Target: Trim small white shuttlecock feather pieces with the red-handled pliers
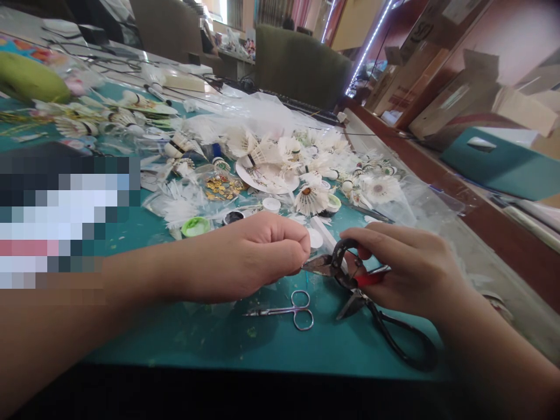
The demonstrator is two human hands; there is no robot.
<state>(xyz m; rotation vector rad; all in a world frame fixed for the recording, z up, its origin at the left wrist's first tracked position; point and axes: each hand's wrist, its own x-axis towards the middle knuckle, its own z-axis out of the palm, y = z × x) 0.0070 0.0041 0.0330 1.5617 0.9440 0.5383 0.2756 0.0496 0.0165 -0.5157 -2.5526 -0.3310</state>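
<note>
Bare forearms (pixel 126 291), narrow at the wrists (pixel 181 268), bare left grip (pixel 260 256), right grip (pixel 411 271).

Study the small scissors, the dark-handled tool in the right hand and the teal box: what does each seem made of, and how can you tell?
Small scissors: apparently polished metal, by their silvery shine.
Dark-handled tool: worn metal at the tip, by its dull sheen; the handle perhaps coated metal or plastic.
Teal box: plastic or coloured card; its matte, flat side fits either.

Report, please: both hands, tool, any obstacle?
Left hand closed, contents unclear. Right hand holding pointed tool, tip near left. Silver scissors below, apparently not blocking.
</note>
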